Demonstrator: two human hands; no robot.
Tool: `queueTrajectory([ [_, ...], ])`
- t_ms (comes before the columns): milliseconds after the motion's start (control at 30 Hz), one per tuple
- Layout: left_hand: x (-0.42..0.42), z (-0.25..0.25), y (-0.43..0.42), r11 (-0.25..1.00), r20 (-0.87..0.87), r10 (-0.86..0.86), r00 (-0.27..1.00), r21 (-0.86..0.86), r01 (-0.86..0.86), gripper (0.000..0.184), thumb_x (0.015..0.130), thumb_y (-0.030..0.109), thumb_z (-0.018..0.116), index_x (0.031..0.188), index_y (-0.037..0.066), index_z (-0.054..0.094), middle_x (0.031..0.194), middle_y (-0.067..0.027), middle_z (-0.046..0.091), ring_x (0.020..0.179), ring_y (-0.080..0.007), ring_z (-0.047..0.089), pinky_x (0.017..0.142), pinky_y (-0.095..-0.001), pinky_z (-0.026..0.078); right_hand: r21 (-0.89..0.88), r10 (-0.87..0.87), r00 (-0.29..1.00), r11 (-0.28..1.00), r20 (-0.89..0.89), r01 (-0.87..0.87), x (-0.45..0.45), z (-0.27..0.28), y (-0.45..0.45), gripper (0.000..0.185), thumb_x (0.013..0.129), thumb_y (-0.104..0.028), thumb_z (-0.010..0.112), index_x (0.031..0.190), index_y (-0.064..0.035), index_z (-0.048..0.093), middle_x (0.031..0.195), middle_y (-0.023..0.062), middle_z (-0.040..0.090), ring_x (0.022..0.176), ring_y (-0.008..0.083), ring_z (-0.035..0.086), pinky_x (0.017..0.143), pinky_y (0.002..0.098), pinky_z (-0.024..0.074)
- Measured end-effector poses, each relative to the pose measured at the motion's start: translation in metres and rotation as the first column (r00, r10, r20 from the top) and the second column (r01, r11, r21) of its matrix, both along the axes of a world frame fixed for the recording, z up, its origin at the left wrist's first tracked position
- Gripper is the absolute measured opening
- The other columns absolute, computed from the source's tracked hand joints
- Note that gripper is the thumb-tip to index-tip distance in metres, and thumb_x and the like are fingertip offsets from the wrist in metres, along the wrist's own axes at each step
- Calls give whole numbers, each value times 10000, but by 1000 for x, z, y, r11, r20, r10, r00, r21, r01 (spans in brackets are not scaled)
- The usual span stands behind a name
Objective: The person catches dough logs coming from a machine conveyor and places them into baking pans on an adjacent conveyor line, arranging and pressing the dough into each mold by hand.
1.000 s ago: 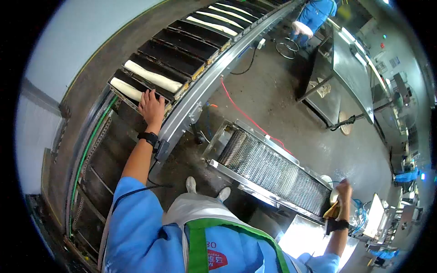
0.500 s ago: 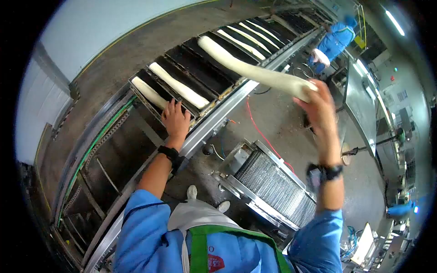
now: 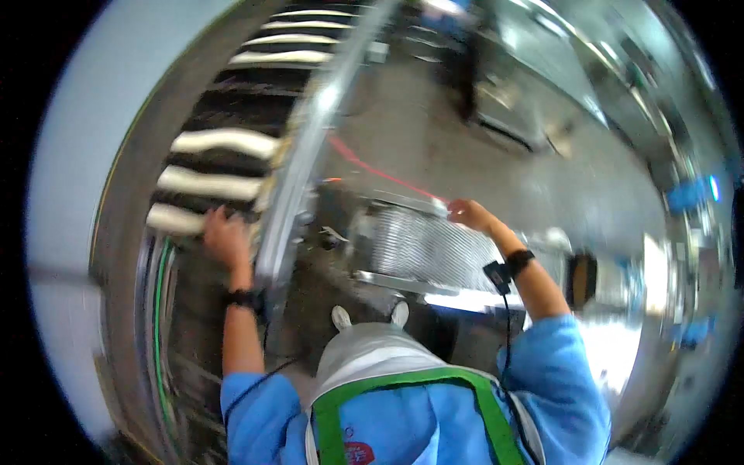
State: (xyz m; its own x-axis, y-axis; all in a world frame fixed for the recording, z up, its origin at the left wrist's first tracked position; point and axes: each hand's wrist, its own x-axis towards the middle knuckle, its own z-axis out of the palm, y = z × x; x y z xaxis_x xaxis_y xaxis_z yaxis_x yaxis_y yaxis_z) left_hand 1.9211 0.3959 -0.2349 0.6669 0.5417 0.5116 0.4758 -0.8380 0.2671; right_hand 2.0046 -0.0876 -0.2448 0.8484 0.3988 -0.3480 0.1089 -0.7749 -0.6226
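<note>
Long white dough rolls lie in black pans on the conveyor line at left. My left hand (image 3: 228, 239) rests at the right end of the nearest dough roll (image 3: 177, 220), fingers reaching over its end and not closed round it. Beyond it lie a second dough roll (image 3: 208, 184) and a third dough roll (image 3: 225, 142), slightly bent. My right hand (image 3: 470, 214) is in the air over the metal mesh belt (image 3: 426, 244), holding nothing, its fingers apart and a little bent. Motion blurs the finger details of both hands.
A metal rail (image 3: 298, 182) edges the pan line on my side. More dough rolls (image 3: 283, 57) lie farther up the line. A red hose (image 3: 372, 172) runs along the floor towards the mesh belt. Steel equipment (image 3: 535, 85) stands at the back right.
My right hand has let go of the dough roll it held; a third roll now lies beside the two nearest ones. That hand moved down over the mesh belt. The camera view has turned.
</note>
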Motion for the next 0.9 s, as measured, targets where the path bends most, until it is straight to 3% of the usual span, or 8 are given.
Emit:
queueTrajectory([
  [67,-6,17,-13,973,23,-33,999,-226,37,316,659,172,544,963,82,542,1005,-107,526,906,-267,497,779,-359,381,-221,-105,994,970,7,104,-37,-37,-63,310,691,-281,572,923,-80,527,862,106,561,764,235,529,687,319,420],
  [100,0,-4,7,999,-46,-48,998,-18,47,318,678,192,540,977,85,526,965,-96,542,849,-263,521,724,-351,401,-370,-4,1000,929,23,12,-58,-34,-87,340,677,-297,583,939,-87,530,898,108,557,823,253,525,711,341,417],
  [133,-2,-3,4,998,-79,-22,997,48,26,320,702,229,534,997,106,518,949,-84,549,833,-260,526,708,-361,402,-282,-212,972,931,100,232,-85,-50,-118,331,670,-295,590,915,-82,529,877,114,555,831,262,524,712,351,415],
  [167,-2,-4,3,995,-138,-2,990,-101,-12,307,726,285,514,996,140,526,942,-71,553,822,-267,528,696,-369,402,-353,-246,965,898,96,264,-107,-51,-144,341,669,-293,593,925,-81,516,907,127,527,856,283,497,735,376,396],
  [367,-1,-22,42,997,-234,-65,970,31,75,337,823,352,374,1075,155,477,1110,-57,457,1025,-240,406,840,-367,312,-537,-520,833,654,191,532,-208,-21,-241,504,617,-257,645,1055,-112,440,1060,151,378,975,357,382,772,437,378],
  [533,-1,-18,31,998,-203,-8,979,54,19,368,821,347,375,1066,93,479,1076,-101,478,981,-274,433,820,-373,325,-635,-651,721,458,238,622,-227,-39,-280,480,603,-168,621,1041,-156,424,1114,130,360,1019,332,366,759,445,408],
  [700,-13,-5,29,998,-197,60,978,47,-52,371,816,299,373,1039,25,485,1022,-157,501,915,-313,468,791,-394,337,-772,-430,802,300,416,561,-209,-41,-289,354,713,-161,489,1055,-232,431,1101,69,381,998,239,387,704,369,389],
  [900,-25,-3,49,996,-154,-21,988,87,35,370,813,286,376,1015,-4,486,987,-181,511,892,-327,475,783,-384,348,-791,-368,806,237,464,564,-189,-47,-304,345,734,-177,459,1075,-224,440,1133,82,375,1032,269,366,747,395,366],
])
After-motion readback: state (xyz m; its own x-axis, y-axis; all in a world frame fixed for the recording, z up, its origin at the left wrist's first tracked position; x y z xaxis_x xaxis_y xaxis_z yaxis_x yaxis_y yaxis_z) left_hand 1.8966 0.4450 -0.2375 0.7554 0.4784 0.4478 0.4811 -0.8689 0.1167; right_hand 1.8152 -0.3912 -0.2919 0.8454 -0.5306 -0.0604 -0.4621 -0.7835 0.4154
